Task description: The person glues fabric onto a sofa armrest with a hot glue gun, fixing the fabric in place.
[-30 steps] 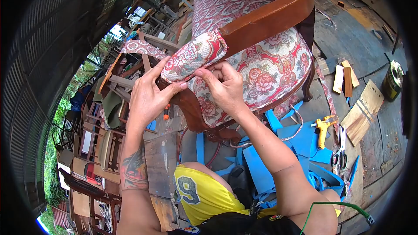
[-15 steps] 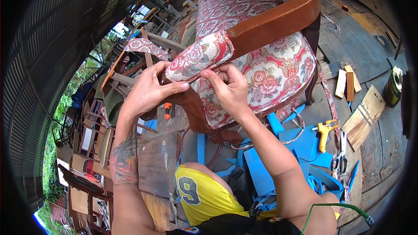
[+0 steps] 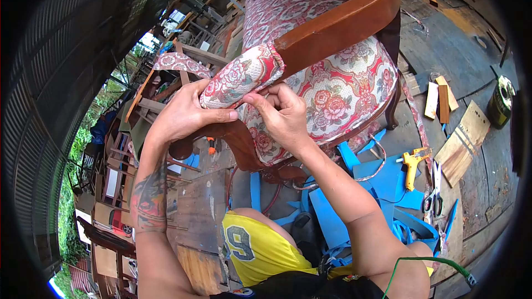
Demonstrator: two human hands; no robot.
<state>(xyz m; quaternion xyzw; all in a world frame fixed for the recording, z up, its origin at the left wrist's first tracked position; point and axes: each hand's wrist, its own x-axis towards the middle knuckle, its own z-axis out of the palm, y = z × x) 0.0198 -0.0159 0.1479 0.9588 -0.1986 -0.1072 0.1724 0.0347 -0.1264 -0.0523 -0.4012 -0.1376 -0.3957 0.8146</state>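
Observation:
A floral-covered armrest pad (image 3: 238, 77) sits on the front part of the sofa's curved wooden armrest (image 3: 338, 25). My left hand (image 3: 185, 112) is wrapped around the pad's front end, its thumb lying along the lower edge. At that same lower edge, my right hand (image 3: 284, 115) pinches the fabric between thumb and curled fingers. Whether a small piece such as trim is also between those fingertips is hidden. Behind and below my hands is the sofa seat (image 3: 338, 105), covered in the same red and white rose fabric.
Blue foam sheets (image 3: 332, 218) lie on the floor by my knee. To the right are a yellow glue gun (image 3: 411, 170), scissors (image 3: 436, 191), wood offcuts (image 3: 463, 144) and a can (image 3: 500, 102). Wooden furniture frames (image 3: 116, 188) are piled at left.
Both hands and the armrest appear slightly further left and lower in view, mostly as the camera shifts. The grip on the pad and fabric edge stays much the same.

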